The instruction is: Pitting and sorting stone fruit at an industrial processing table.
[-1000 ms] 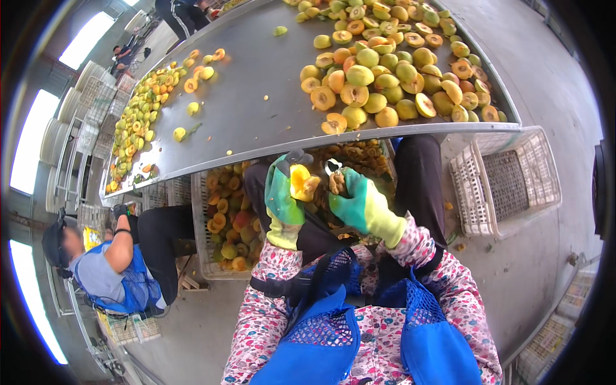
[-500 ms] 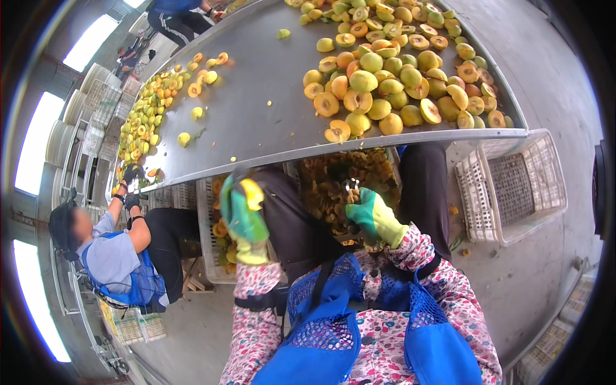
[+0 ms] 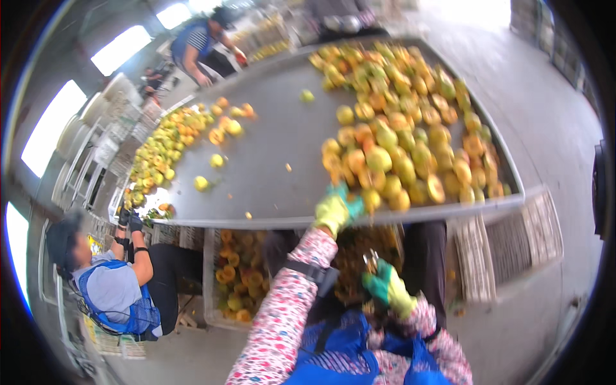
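Note:
Stretched over the front edge of a metal table [image 3: 276, 167], my left hand [image 3: 339, 208] in a green and yellow glove meets the near side of a pile of halved yellow-orange peaches [image 3: 398, 160]. Its fingers are blurred, and a peach half [image 3: 371, 200] lies right beside them. My right hand [image 3: 391, 289], gloved the same way, is closed low in front of me. From its fist sticks a small shiny metal hand tool [image 3: 371, 258]. Under it is a crate of brown-orange scraps [image 3: 356, 247].
Left of my legs, a white crate [image 3: 210, 282] holds peach halves. Another white crate [image 3: 475, 260] stands at right. A co-worker [image 3: 112, 282] sits at the left by a second pile [image 3: 160, 151]; another person [image 3: 199, 48] bends beyond the table.
My left hand, which held a peach half above the left crate, has swung up and right to the pile. My right hand keeps the metal tool. The view has tilted upward.

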A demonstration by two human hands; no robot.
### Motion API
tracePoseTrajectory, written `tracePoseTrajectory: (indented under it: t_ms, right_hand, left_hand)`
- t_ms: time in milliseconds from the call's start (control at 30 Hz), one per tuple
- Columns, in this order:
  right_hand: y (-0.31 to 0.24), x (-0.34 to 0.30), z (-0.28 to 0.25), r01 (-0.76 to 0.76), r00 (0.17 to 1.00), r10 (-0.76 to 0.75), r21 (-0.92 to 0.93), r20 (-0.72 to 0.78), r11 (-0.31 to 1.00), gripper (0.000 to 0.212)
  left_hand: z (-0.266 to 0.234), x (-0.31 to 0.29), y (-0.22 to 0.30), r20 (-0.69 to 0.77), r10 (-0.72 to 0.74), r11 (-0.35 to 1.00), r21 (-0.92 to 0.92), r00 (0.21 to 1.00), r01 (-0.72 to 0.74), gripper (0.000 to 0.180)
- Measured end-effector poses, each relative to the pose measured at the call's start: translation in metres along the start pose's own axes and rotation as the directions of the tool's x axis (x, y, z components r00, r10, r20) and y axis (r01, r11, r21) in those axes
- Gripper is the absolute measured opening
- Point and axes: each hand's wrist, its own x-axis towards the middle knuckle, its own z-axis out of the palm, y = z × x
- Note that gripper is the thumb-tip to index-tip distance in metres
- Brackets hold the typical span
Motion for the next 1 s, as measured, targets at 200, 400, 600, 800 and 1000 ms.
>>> tracePoseTrajectory:
  t_ms: [200,400,600,800,1000]
  right_hand:
    - [-0.016,0.031,-0.006,-0.075,0.993,0.097,0.257,-0.074,0.964,0.008]
    - [-0.082,0.051,0.014,0.161,0.925,-0.333,-0.606,-0.182,0.779,0.019]
    - [-0.084,0.042,0.017,0.009,0.986,-0.135,-0.785,-0.096,0.620,0.029]
    - [-0.074,0.025,0.026,-0.027,0.992,-0.090,-0.856,-0.086,0.517,0.033]
    - [-0.056,0.015,0.009,0.222,0.951,-0.282,-0.921,0.131,0.321,0.032]
  left_hand:
    - [-0.020,0.011,0.009,0.144,-0.051,0.824,-0.553,0.988,0.123,0.036]
    - [-0.045,-0.046,0.000,-0.082,0.079,0.458,-0.882,0.993,-0.109,0.039]
    - [-0.047,-0.087,0.030,-0.142,0.154,0.585,-0.785,0.978,-0.206,0.042]
    - [-0.038,-0.105,0.047,-0.226,0.044,0.653,-0.731,0.973,-0.199,0.042]
    - [-0.025,-0.112,0.050,0.126,-0.105,0.193,-0.970,0.986,0.145,0.045]
